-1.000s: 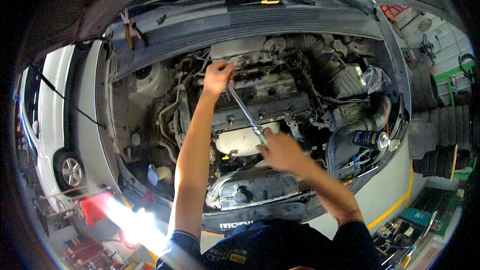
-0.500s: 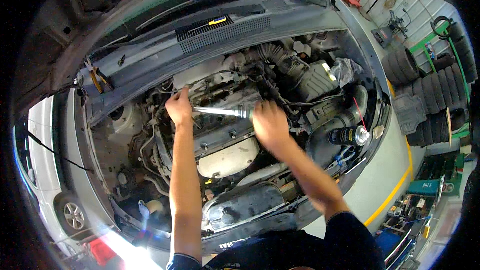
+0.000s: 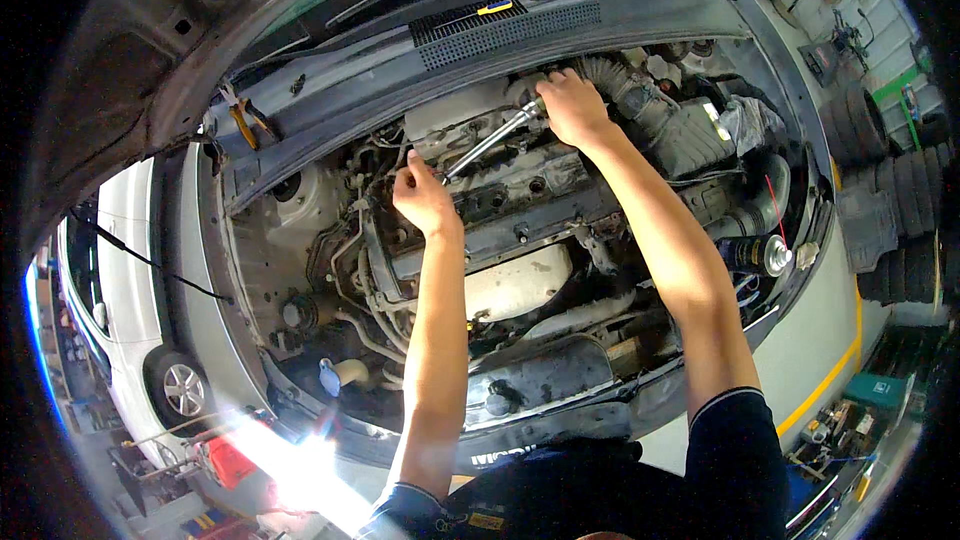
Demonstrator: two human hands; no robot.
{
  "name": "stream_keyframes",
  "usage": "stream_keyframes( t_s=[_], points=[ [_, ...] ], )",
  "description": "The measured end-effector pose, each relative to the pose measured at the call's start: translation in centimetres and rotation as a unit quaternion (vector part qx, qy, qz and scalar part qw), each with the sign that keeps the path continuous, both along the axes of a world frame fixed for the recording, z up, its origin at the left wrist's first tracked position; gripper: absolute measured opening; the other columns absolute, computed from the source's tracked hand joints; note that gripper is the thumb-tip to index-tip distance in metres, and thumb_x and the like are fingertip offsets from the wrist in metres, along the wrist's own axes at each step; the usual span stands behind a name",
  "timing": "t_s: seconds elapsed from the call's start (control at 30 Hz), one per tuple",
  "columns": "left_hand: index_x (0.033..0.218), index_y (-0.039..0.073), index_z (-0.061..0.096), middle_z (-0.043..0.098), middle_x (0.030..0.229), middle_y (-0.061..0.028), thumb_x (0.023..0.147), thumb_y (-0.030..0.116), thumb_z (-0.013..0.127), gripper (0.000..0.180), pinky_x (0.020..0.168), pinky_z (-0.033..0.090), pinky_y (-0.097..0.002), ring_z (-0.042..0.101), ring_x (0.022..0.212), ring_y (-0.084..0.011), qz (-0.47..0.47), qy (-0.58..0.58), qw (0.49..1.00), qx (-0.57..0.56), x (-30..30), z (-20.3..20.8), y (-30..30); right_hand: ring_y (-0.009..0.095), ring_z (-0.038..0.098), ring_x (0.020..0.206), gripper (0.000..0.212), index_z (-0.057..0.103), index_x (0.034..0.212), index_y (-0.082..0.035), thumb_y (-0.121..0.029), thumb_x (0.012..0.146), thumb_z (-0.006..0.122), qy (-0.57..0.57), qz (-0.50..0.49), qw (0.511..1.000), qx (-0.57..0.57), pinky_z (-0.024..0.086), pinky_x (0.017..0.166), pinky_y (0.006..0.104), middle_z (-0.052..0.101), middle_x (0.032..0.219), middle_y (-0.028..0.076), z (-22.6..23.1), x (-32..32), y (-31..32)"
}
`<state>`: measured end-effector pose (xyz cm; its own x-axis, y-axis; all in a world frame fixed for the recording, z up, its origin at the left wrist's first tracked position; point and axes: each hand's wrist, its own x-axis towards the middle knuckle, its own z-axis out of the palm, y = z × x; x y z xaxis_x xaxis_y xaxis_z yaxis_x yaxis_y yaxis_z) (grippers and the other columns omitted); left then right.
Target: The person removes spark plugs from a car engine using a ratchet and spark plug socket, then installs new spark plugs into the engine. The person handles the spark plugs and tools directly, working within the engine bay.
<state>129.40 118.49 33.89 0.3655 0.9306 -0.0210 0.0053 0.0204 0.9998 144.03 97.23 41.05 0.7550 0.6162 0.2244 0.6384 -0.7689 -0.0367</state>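
A long chrome-shafted ratchet wrench [image 3: 488, 149] lies diagonally over the engine [image 3: 535, 185], its far end to the right. My right hand [image 3: 575, 108] is wrapped round the handle at that end, close to the ribbed air intake hose [image 3: 612, 78]. My left hand [image 3: 424, 195] is closed at the wrench's near left end, above the left part of the engine's top, with the thumb pointing up. The wrench head and whatever it sits on are hidden by my left fingers. Open round holes [image 3: 537, 184] show along the engine's top.
Pliers [image 3: 243, 118] and a yellow-handled tool [image 3: 495, 8] rest on the cowl below the windscreen. A spray can [image 3: 758, 255] with a red straw lies at the bay's right front. The raised hood [image 3: 150, 50] hangs at upper left. Stacked tyres [image 3: 905, 215] stand at right.
My right hand has swung the wrench handle away from me, toward the windscreen, turning it from nearly level to diagonal. My left hand stays at the head end. The whole view has shifted.
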Motion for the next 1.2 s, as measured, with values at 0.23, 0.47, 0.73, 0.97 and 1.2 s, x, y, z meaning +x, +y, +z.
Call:
stream_keyframes(
  t_s=[0.23, 0.47, 0.73, 0.97, 1.2],
  points=[
    [0.068, 0.0, 0.065, 0.055, 0.058, -0.0042, 0.089, 0.023, 0.074, 0.032, 0.052, 0.042, -0.0348, 0.053, 0.052, -0.0142, -0.525, 0.097, 0.844, 0.051, 2.6, 0.6, 6.9, 0.034, 0.074, 0.07, 0.033, 0.062, 0.106, 0.008, -0.014, 0.082, 0.067, 0.279, 0.009, 0.955, -0.098, 0.058, 0.058, 0.0496, 0.069, 0.073, 0.02, -0.2, -27.4, -1.8],
    [0.074, -0.001, 0.065, 0.059, 0.065, -0.0037, 0.099, 0.03, 0.069, 0.04, 0.058, 0.041, -0.0334, 0.052, 0.06, -0.0129, -0.136, 0.056, 0.989, -0.032, -0.7, 1.4, 2.8, 0.04, 0.069, 0.091, 0.018, 0.066, 0.106, -0.003, -0.006, 0.088, 0.063, 0.096, -0.059, 0.994, -0.014, 0.058, 0.081, 0.0537, 0.07, 0.098, 0.022, -0.4, -7.6, -1.8],
    [0.067, 0.001, 0.06, 0.054, 0.059, -0.0027, 0.089, 0.018, 0.072, 0.03, 0.053, 0.04, -0.0335, 0.047, 0.052, -0.0131, -0.195, 0.045, 0.978, -0.057, 2.3, 0.3, 3.9, 0.036, 0.072, 0.082, 0.023, 0.062, 0.1, 0.0, -0.019, 0.09, 0.07, 0.092, -0.092, 0.99, -0.051, 0.058, 0.069, 0.0461, 0.067, 0.083, 0.016, 1.6, -17.5, -2.8],
    [0.062, 0.002, 0.058, 0.054, 0.057, -0.0032, 0.088, 0.02, 0.073, 0.035, 0.051, 0.04, -0.0331, 0.05, 0.051, -0.0127, -0.42, 0.076, 0.904, 0.012, 1.1, 0.4, 6.8, 0.038, 0.071, 0.07, 0.026, 0.06, 0.096, -0.003, -0.028, 0.094, 0.068, 0.296, 0.048, 0.953, 0.036, 0.058, 0.063, 0.0497, 0.069, 0.075, 0.019, -0.9, -25.3, -3.2],
    [0.068, 0.004, 0.057, 0.052, 0.06, -0.0006, 0.099, 0.032, 0.069, 0.043, 0.055, 0.034, -0.0315, 0.046, 0.056, -0.0107, 0.029, -0.022, 0.998, -0.055, 0.3, 0.6, -0.4, 0.039, 0.062, 0.108, 0.024, 0.066, 0.109, -0.005, -0.011, 0.088, 0.073, 0.005, 0.078, 0.997, -0.017, 0.053, 0.091, 0.0491, 0.065, 0.11, 0.013, 2.7, 0.5, 0.2]
  ],
)
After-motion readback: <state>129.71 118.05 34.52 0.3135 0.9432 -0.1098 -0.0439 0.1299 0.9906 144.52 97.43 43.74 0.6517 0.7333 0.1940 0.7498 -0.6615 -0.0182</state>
